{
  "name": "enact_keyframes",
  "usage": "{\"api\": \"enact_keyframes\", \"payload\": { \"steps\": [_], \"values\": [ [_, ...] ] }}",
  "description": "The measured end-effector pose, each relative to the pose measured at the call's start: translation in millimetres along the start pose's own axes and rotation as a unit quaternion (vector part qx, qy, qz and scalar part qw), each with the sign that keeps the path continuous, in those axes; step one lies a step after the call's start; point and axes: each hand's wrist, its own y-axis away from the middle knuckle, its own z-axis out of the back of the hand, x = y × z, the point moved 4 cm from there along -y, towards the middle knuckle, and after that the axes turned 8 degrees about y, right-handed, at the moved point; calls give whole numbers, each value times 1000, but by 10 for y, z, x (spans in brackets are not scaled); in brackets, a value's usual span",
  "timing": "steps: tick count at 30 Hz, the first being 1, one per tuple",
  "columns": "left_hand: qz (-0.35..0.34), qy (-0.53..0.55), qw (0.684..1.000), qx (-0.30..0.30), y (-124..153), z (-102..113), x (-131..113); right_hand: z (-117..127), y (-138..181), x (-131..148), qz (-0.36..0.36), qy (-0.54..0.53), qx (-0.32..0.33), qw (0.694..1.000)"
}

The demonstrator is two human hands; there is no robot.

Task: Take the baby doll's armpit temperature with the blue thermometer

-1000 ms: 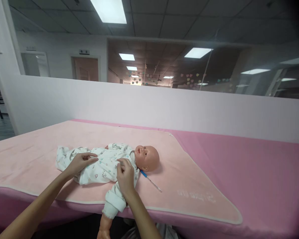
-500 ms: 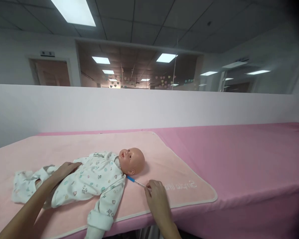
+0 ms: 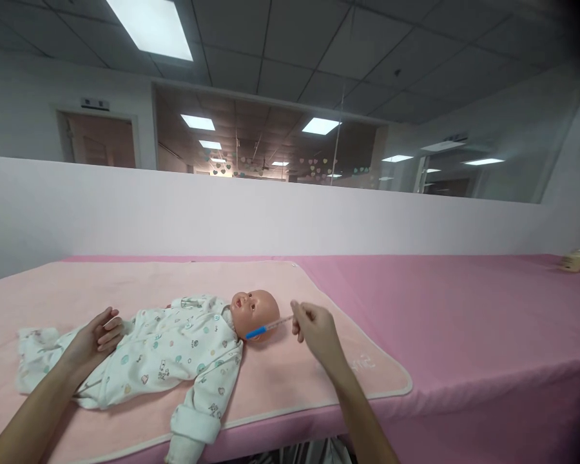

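A baby doll (image 3: 174, 348) in a white printed sleepsuit lies on its back, its bare head (image 3: 258, 311) to the right. Between the thumb and fingers of my right hand (image 3: 314, 325) is the end of a slim thermometer (image 3: 270, 327). Its blue end points left and down, passing in front of the doll's head near the ear. My left hand (image 3: 96, 336) is over the doll's lower body, palm partly turned up and fingers loosely bent, holding nothing I can see. Whether it touches the sleepsuit I cannot tell.
Under the doll a peach mat (image 3: 290, 399) with a pale border covers part of the pink tablecloth (image 3: 464, 322). A low white wall (image 3: 270, 219) with glass above stands behind. At the far right edge is a blurred pale yellow object (image 3: 573, 260).
My right hand has lifted the thermometer up from beside the doll's neck. My left hand has come off the doll's belly, moved left and turned its palm up. The view has shifted slightly.
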Motion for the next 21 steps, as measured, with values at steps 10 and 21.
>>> {"api": "enact_keyframes", "payload": {
  "steps": [10,21],
  "values": [
    [-6,36,999,9,102,-65,-3,-410,-710,730,30,-136,77,987],
    [-26,-3,1000,-4,137,-74,-6,-340,-814,956,83,81,103,988]
  ]
}}
